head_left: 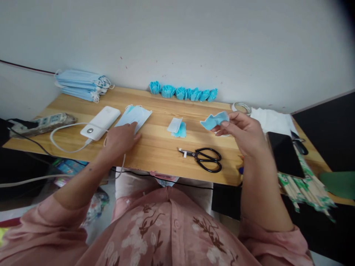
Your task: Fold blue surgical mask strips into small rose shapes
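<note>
My right hand (245,129) pinches a small, wavy blue piece of mask fabric (215,120) between thumb and fingers, raised over the right half of the table. At the left, my left hand (123,137) lies with its fingers over light blue face masks (138,115), covering their near side. Between the hands sit a white fabric piece (175,125) and a blue fabric piece (180,131), partly overlapping. Nearer the front edge are black-handled scissors (206,159), with white bits by their blades. Several blue fabric flowers (181,92) stand in a row along the wall.
A stack of masks (80,85) sits at the back left. A white power bank (100,123), its cable, and a power strip (52,120) lie left. Tape (242,107), white tissue (270,120), a phone (285,154) and wrapped sticks (307,188) occupy the right side.
</note>
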Demonstrator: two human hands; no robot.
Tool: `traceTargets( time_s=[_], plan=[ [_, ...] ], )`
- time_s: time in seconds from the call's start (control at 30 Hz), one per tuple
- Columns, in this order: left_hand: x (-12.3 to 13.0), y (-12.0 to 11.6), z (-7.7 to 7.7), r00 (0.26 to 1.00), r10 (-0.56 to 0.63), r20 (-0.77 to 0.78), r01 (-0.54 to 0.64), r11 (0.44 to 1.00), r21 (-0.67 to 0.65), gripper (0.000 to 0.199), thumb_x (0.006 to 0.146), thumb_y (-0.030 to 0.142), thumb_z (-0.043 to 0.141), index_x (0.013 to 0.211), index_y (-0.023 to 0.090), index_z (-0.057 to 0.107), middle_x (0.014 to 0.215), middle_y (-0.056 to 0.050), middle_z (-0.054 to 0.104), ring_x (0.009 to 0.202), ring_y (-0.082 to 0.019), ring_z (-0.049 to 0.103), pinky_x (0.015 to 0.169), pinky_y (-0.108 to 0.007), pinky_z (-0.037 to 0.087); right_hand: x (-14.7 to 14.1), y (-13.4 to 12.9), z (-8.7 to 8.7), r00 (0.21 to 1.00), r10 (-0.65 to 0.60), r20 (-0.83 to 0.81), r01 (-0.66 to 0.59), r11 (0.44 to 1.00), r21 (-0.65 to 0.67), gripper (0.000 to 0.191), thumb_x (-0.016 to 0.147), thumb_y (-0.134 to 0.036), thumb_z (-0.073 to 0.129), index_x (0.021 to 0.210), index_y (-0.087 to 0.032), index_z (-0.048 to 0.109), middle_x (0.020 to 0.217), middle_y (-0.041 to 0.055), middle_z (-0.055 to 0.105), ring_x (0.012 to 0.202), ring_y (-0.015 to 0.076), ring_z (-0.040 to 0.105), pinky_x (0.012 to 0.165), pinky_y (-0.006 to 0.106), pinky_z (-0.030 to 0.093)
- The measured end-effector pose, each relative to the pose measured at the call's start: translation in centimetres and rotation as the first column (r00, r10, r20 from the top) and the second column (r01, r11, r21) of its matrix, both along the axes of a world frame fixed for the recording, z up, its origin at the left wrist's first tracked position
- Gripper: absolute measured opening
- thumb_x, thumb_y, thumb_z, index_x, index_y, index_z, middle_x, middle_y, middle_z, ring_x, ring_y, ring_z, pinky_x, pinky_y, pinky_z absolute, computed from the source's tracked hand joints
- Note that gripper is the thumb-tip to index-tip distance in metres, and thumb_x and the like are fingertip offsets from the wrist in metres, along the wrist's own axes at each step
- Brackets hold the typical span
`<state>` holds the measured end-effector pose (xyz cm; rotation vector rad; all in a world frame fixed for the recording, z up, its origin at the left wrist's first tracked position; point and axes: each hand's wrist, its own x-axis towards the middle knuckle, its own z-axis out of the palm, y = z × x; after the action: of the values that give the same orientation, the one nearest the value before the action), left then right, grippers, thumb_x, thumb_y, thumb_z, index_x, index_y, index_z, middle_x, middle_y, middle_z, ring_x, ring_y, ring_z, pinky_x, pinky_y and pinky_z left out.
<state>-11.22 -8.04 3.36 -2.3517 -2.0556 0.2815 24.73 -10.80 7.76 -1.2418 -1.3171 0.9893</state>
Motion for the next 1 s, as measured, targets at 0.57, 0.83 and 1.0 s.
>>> traceTargets(
  time_s=[0.57, 0.83, 1.0],
  plan=[
    [-0.4, 1.3, 1.1, 0.919, -0.219, 0.328, 0.192, 0.975, 0.112, 0.063, 0.093, 0.044, 0.047, 0.147, 0.012, 0.052, 0.141, -0.018, 0.062, 0.128, -0.033, 0.059, 0.108, -0.045, 0.046, 1.8, -0.6, 2.6, 0.995, -0.092, -0.028, 0.095, 0.989, 0.116, 0.023, 0.071, -0.033, 0.085, 0.077, -0.023, 0.065, 0.071, 0.0005, 0.071, 0.067, 0.0175, 0.072, 0.061, 0.031, 0.056],
    [7.2, 2.6, 1.0, 0.668, -0.537, 0.516, 0.544, 0.825, 0.154, 0.051, 0.1, 0.036, 0.042, 0.143, 0.013, 0.057, 0.15, -0.014, 0.057, 0.141, -0.027, 0.052, 0.121, -0.044, 0.037, 1.7, 0.2, 3.0, 0.982, 0.106, 0.159, -0.127, 0.984, 0.126, 0.029, 0.076, -0.053, 0.07, 0.075, -0.025, 0.061, 0.075, 0.0046, 0.074, 0.065, 0.0221, 0.067, 0.06, 0.037, 0.053],
    [11.2, 6.4, -0.3, 0.671, -0.557, 0.489, 0.566, 0.811, 0.147, 0.046, 0.1, 0.03, 0.04, 0.138, 0.013, 0.061, 0.142, -0.015, 0.063, 0.132, -0.028, 0.059, 0.113, -0.042, 0.044, 0.3, 3.9, -2.9, 0.696, 0.019, 0.717, -0.029, 1.0, 0.002, 0.015, 0.084, -0.036, 0.063, 0.082, -0.021, 0.064, 0.081, 0.0044, 0.076, 0.074, 0.0187, 0.068, 0.07, 0.031, 0.051]
  ],
)
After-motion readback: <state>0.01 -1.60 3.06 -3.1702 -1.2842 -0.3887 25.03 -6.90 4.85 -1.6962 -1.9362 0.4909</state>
